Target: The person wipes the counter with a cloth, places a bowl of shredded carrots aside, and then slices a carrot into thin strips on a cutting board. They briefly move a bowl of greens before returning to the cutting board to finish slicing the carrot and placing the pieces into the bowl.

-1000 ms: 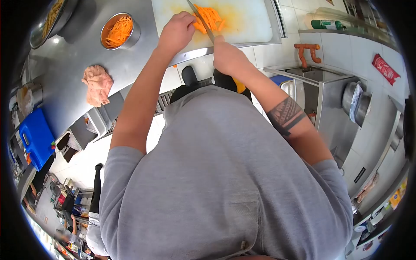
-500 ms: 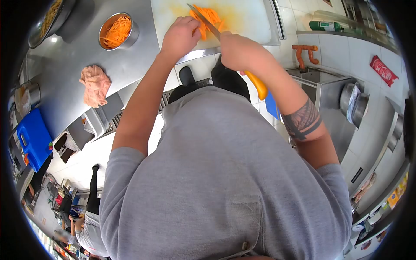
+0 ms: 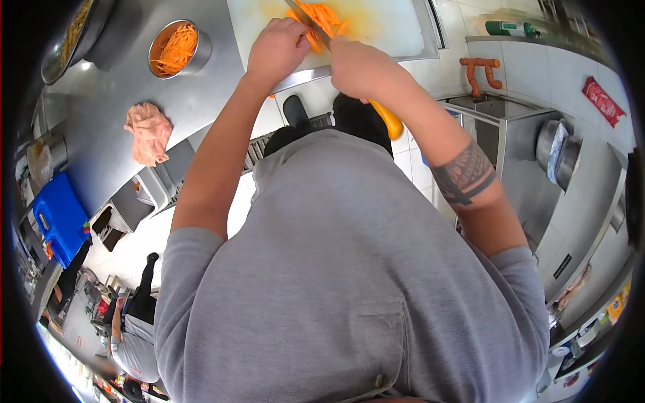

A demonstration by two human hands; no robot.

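My right hand point(image 3: 366, 68) is wrapped round the handle of a knife point(image 3: 308, 23), whose yellow butt end shows below the wrist. Its blade slants up and left over a white cutting board point(image 3: 386, 30). Beside the blade, my left hand point(image 3: 279, 48) has its fingers curled down on a piece of carrot point(image 3: 315, 44), mostly hidden by the fingers. Cut carrot strips point(image 3: 326, 15) lie in a pile just beyond the blade, on an orange-stained part of the board.
Left of the board, a round metal container point(image 3: 199, 57) of carrot strips stands on the steel counter point(image 3: 101, 141). A crumpled pinkish cloth point(image 3: 148, 134) lies near the counter's edge. A blue plastic item point(image 3: 60, 218) is at far left. Another person point(image 3: 138, 339) stands behind at lower left.
The knife and my right hand have shifted slightly up and left in view, nearer my left hand. My left hand still holds down the carrot. The person behind has changed posture.
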